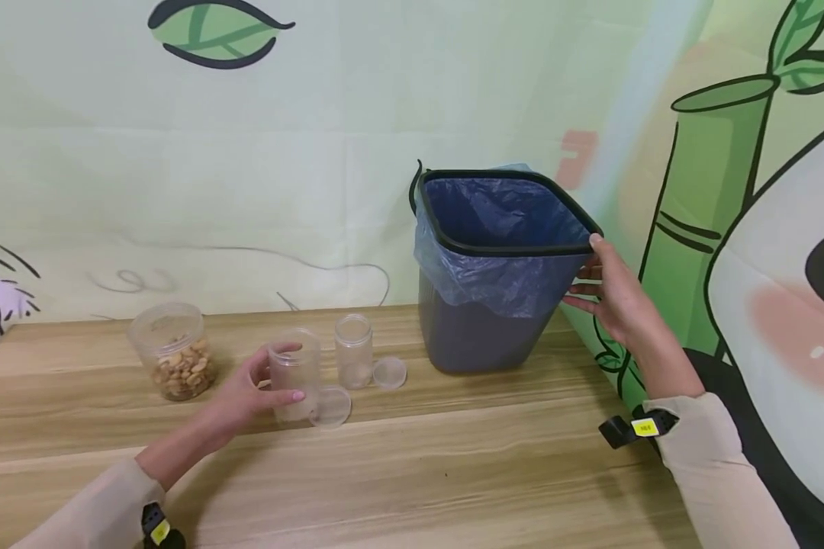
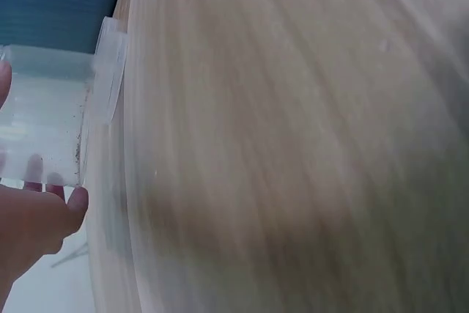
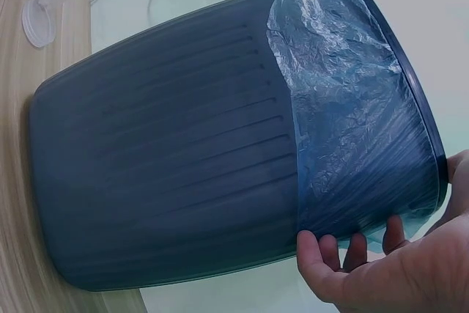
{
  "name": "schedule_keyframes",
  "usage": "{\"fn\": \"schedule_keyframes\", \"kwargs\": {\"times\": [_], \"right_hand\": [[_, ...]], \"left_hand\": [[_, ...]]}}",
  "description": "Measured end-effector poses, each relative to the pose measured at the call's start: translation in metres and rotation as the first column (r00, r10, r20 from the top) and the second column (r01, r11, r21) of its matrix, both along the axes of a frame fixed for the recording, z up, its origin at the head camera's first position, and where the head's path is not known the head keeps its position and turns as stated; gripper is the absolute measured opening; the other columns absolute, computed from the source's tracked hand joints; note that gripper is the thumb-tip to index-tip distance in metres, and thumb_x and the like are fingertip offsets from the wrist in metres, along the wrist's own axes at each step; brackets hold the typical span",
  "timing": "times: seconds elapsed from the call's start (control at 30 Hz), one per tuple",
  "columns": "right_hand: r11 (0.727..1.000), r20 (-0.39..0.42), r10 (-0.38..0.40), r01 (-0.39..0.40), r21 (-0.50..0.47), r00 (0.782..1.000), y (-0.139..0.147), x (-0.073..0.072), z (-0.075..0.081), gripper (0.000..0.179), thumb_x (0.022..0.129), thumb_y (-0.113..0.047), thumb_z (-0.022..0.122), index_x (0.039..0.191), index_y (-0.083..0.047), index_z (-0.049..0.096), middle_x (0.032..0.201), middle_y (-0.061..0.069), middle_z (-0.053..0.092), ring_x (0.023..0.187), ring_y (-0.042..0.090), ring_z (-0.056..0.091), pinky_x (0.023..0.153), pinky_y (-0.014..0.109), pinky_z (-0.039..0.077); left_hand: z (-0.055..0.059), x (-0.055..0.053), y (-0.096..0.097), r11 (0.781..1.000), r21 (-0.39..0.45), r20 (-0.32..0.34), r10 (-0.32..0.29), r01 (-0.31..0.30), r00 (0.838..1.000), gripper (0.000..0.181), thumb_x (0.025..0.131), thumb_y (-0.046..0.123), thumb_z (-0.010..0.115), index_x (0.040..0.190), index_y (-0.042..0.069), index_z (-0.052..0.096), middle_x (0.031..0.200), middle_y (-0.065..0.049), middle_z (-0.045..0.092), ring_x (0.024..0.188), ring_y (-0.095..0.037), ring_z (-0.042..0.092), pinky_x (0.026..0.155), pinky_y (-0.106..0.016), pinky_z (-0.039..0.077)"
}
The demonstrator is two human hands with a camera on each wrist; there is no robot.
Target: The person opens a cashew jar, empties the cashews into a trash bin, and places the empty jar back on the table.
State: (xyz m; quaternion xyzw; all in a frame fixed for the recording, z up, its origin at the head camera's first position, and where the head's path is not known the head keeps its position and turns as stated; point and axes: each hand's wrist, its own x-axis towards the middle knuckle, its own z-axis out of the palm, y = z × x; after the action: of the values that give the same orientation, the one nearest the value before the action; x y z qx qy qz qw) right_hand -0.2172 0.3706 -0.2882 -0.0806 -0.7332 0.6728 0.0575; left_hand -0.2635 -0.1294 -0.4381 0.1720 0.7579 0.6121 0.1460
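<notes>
Left hand [image 1: 250,390]: we see fingers curled round a clear, smooth-walled cylindrical jar [image 1: 298,372], upright at left; whether it touches the wood-grained worktop [image 1: 412,473], we cannot tell. Right hand [image 1: 616,296]: thumb and fingers hold the black rim of a tapered, ribbed grey bin [image 1: 470,343], far right, crinkled blue liner [image 1: 484,278] folded over. Nuts [image 1: 181,372] fill a round tub [image 1: 158,335] partway, far left.

Studio-like setting: cartoon-printed backdrop [image 1: 281,175]

three clear jars [image 1: 353,351], two loose round lids [image 1: 390,373], one grey bin [image 1: 477,343], one blue bag [image 1: 484,284]
</notes>
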Motion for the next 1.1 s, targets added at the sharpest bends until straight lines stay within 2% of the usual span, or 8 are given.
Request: {"fn": "schedule_keyframes", "kwargs": {"times": [0.07, 0.23, 0.37, 0.5, 0.63, 0.77, 0.9, 1.1], "right_hand": [[1.000, -0.002, -0.001, 0.001, -0.004, 1.000, 0.000, 0.000, 0.000, 0.053, 0.103, -0.062, 0.036, 0.103, -0.010, 0.039, 0.112, 0.009, 0.039, 0.099, 0.025, 0.049, 0.088, 0.031, 0.056], [1.000, 0.000, -0.005, 0.005, -0.008, 1.000, 0.000, -0.001, 0.000, 0.053, 0.103, -0.062, 0.036, 0.103, -0.009, 0.039, 0.112, 0.009, 0.039, 0.099, 0.026, 0.049, 0.087, 0.031, 0.056], [1.000, 0.003, -0.006, 0.006, -0.003, 1.000, 0.000, -0.001, -0.001, 0.053, 0.103, -0.062, 0.035, 0.103, -0.010, 0.039, 0.112, 0.009, 0.039, 0.099, 0.026, 0.049, 0.088, 0.031, 0.055], [1.000, 0.006, -0.008, 0.008, -0.006, 1.000, 0.000, 0.000, 0.000, 0.052, 0.103, -0.062, 0.035, 0.103, -0.010, 0.039, 0.111, 0.009, 0.039, 0.099, 0.026, 0.049, 0.089, 0.033, 0.055], [1.000, 0.003, -0.012, 0.012, -0.009, 1.000, 0.000, 0.000, 0.000, 0.052, 0.103, -0.062, 0.036, 0.103, -0.011, 0.039, 0.111, 0.008, 0.039, 0.099, 0.026, 0.049, 0.089, 0.033, 0.056], [1.000, 0.005, -0.011, 0.011, -0.012, 1.000, -0.001, -0.001, 0.000, 0.052, 0.103, -0.062, 0.035, 0.102, -0.010, 0.039, 0.111, 0.008, 0.039, 0.100, 0.026, 0.048, 0.087, 0.031, 0.056], [1.000, 0.007, -0.014, 0.015, -0.013, 1.000, -0.001, -0.001, -0.001, 0.052, 0.103, -0.062, 0.035, 0.102, -0.010, 0.039, 0.111, 0.008, 0.039, 0.100, 0.026, 0.048, 0.087, 0.031, 0.056], [1.000, 0.001, -0.011, 0.011, -0.007, 1.000, -0.002, -0.002, 0.000, 0.052, 0.103, -0.062, 0.035, 0.102, -0.010, 0.039, 0.111, 0.009, 0.038, 0.099, 0.026, 0.048, 0.085, 0.030, 0.056]], "left_hand": [[0.002, -0.001, -0.003, 0.999, -0.024, -0.030, 0.027, -0.027, 0.999, 0.076, 0.088, 0.015, 0.081, 0.153, 0.010, 0.040, 0.142, -0.024, 0.050, 0.127, -0.039, 0.049, 0.086, -0.028, 0.053], [0.004, 0.002, -0.013, 0.997, -0.064, -0.021, 0.045, -0.046, 0.999, 0.075, 0.087, 0.017, 0.082, 0.149, 0.009, 0.042, 0.143, -0.020, 0.050, 0.124, -0.036, 0.049, 0.085, -0.030, 0.052], [0.005, 0.010, -0.018, 0.996, -0.090, 0.003, 0.015, -0.014, 1.000, 0.073, 0.084, 0.017, 0.084, 0.145, 0.008, 0.043, 0.143, -0.021, 0.049, 0.118, -0.033, 0.050, 0.084, -0.034, 0.052], [0.007, 0.021, -0.018, 0.994, -0.089, 0.032, -0.054, 0.057, 0.998, 0.074, 0.082, 0.015, 0.086, 0.142, 0.011, 0.043, 0.140, -0.020, 0.050, 0.120, -0.029, 0.050, 0.087, -0.035, 0.052], [0.002, 0.030, -0.009, 0.992, -0.049, 0.016, -0.114, 0.115, 0.993, 0.076, 0.078, 0.010, 0.087, 0.139, 0.005, 0.043, 0.136, -0.022, 0.052, 0.122, -0.028, 0.052, 0.092, -0.032, 0.050], [-0.002, 0.035, 0.006, 0.994, -0.040, -0.036, -0.101, 0.099, 0.994, 0.078, 0.074, 0.010, 0.090, 0.137, 0.002, 0.046, 0.131, -0.019, 0.056, 0.122, -0.027, 0.053, 0.098, -0.035, 0.047], [-0.003, 0.031, 0.017, 0.997, -0.049, -0.069, -0.065, 0.061, 0.996, 0.079, 0.071, 0.009, 0.092, 0.137, 0.003, 0.048, 0.128, -0.018, 0.056, 0.121, -0.029, 0.053, 0.097, -0.036, 0.049], [-0.009, 0.014, 0.020, 0.998, -0.063, -0.112, 0.004, -0.011, 0.994, 0.079, 0.074, 0.008, 0.091, 0.139, 0.007, 0.046, 0.131, -0.021, 0.050, 0.117, -0.038, 0.056, 0.086, -0.037, 0.054]]}}
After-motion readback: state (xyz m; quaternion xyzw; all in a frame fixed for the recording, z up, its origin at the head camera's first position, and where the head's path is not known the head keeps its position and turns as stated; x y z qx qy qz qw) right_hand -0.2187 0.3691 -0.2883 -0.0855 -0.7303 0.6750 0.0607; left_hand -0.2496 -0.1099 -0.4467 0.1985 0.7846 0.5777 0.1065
